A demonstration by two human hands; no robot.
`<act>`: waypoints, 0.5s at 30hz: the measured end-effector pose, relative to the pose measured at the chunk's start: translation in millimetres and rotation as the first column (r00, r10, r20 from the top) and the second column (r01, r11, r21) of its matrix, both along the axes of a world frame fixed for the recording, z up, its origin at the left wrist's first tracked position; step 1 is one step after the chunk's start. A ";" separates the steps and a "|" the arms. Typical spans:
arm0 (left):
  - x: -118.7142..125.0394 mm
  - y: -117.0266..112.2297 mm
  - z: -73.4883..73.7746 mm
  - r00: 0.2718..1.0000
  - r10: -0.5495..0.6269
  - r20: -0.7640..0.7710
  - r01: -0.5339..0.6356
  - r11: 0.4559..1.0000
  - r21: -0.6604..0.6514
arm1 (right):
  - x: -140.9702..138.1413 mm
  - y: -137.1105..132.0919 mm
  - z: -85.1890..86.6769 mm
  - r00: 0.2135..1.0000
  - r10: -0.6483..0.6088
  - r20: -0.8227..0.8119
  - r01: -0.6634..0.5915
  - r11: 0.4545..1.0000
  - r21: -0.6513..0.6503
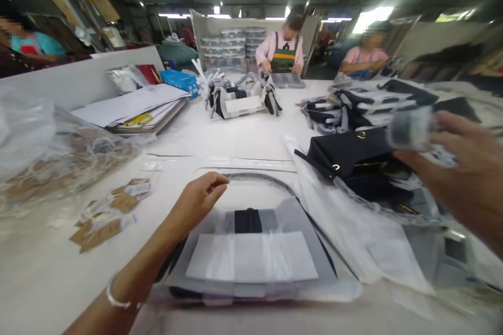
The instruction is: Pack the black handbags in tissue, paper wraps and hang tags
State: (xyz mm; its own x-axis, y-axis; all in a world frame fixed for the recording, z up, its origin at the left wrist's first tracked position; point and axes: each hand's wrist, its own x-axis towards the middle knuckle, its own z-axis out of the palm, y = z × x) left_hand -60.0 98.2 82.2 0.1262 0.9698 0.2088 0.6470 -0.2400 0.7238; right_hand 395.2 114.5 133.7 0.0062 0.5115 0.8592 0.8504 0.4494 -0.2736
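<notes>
A handbag (251, 256) lies on the white table right in front of me, wrapped in translucent sheeting with a white card strip across it. Its thin handle (264, 176) arches up at the far side, covered in greyish wrap. My left hand (202, 196) has its fingers closed at the left end of that handle. Off to the right, raised above the table, my right hand (466, 159) grips a roll of clear tape (411, 128); both are blurred. Below the roll lies a black handbag (349, 154), with its flap raised.
Brown paper tags (106, 214) lie at left, near a clear plastic bag (58, 151) of more tags. Yellow scissors (138, 119) rest on stacked sheets (133, 104). Wrapped bags (243, 99) stand farther back, black and grey pieces (353, 104) at right. A co-worker (285, 49) stands across the table.
</notes>
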 end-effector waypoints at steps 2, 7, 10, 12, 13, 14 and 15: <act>-14.6 20.4 -5.8 0.999 -0.021 -0.049 0.022 0.999 0.033 | -78.4 3.0 7.0 0.961 0.194 0.199 -0.187 0.981 -0.055; -36.4 64.7 -32.5 0.973 -0.060 -0.223 0.057 0.998 -0.019 | -208.9 22.2 -45.5 0.716 0.546 0.435 -0.424 0.835 -0.350; -38.7 84.6 -52.3 0.958 -0.098 -0.271 0.085 0.995 -0.060 | -235.2 39.3 -81.5 0.615 0.612 0.497 -0.228 0.741 -0.631; -36.2 93.2 -62.1 0.948 -0.130 -0.292 0.111 0.991 -0.080 | -234.8 49.3 -90.0 0.633 0.631 0.449 -0.122 0.654 -0.747; -34.2 96.3 -65.4 0.942 -0.147 -0.302 0.125 0.988 -0.091 | -231.9 53.3 -89.5 0.669 0.628 0.398 -0.112 0.614 -0.781; -32.0 98.6 -67.5 0.937 -0.162 -0.311 0.137 0.986 -0.099 | -228.8 56.4 -86.6 0.714 0.615 0.336 -0.125 0.584 -0.802; -29.6 100.5 -68.7 0.931 -0.175 -0.319 0.149 0.983 -0.105 | -226.5 58.8 -82.5 0.760 0.589 0.274 -0.148 0.567 -0.811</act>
State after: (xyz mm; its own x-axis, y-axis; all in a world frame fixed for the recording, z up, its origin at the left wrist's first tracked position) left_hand -89.6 198.7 13.5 0.3311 0.9420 0.0548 0.8073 -0.3128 0.5005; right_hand 168.7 173.3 51.2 -0.6146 0.7882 0.0321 0.7532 0.5984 -0.2733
